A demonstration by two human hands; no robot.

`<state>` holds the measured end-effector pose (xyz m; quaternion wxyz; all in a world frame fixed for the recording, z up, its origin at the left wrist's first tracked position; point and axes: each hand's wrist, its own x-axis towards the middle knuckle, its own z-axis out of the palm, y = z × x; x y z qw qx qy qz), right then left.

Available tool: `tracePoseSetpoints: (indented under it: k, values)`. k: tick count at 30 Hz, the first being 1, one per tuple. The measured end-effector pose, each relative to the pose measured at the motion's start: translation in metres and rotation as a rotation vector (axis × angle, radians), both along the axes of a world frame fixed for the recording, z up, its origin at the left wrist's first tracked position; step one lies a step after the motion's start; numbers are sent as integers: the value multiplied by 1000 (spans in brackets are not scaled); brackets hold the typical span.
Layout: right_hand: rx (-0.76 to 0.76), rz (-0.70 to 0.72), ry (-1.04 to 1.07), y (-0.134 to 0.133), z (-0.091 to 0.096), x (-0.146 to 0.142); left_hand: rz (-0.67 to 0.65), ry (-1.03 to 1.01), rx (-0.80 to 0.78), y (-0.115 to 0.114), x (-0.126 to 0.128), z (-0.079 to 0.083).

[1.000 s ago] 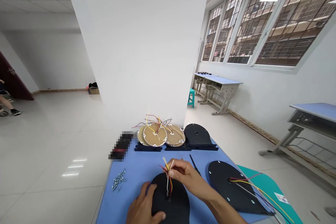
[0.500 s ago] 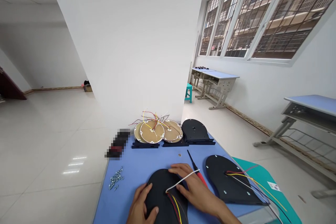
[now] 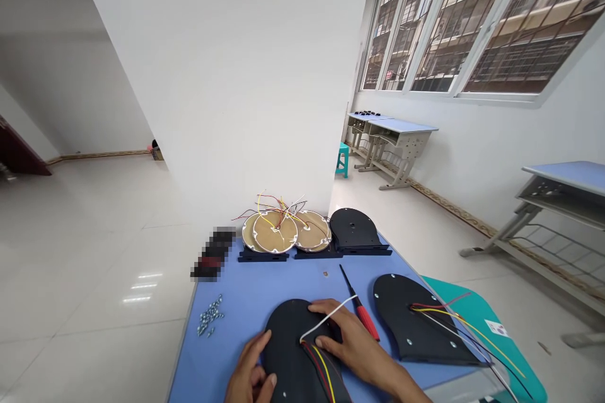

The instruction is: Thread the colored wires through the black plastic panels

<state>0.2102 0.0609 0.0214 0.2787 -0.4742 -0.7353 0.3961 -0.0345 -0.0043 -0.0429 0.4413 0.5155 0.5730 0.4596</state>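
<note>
A black rounded plate (image 3: 293, 352) lies on the blue table (image 3: 246, 302) right in front of me. White, red and yellow wires (image 3: 326, 327) come out of its middle. My right hand (image 3: 350, 343) rests flat on the plate's right side, fingers spread over the wires. My left hand (image 3: 248, 378) grips the plate's left edge, thumb on top. A red-handled screwdriver (image 3: 362, 315) lies just right of my right hand.
A second black plate (image 3: 416, 327) with coloured wires lies at the right, partly over a teal chair (image 3: 477, 321). Round tan discs (image 3: 276, 232) with wires and a black plate (image 3: 352, 233) stand at the table's far edge. Several screws (image 3: 210, 322) lie at the left. A white pillar rises behind.
My right hand let the wires drop from an upright pinch and now lies flat on the plate. The view shifted slightly. The left hand stays on the plate's edge.
</note>
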Motion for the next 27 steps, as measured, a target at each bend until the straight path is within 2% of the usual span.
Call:
tracePoseSetpoints:
  k: [6, 10, 19, 27]
  values:
    - [58, -33, 23, 0, -13, -2, 10, 45, -27, -4, 8, 2]
    - [105, -50, 24, 1, -16, -4, 4, -17, -69, -7, 11, 3]
    - [170, -65, 6, -3, -17, -5, 20, -84, -79, -7, 10, 7]
    - [200, -82, -26, -8, -15, -7, 2, -18, -80, -4, 3, 16]
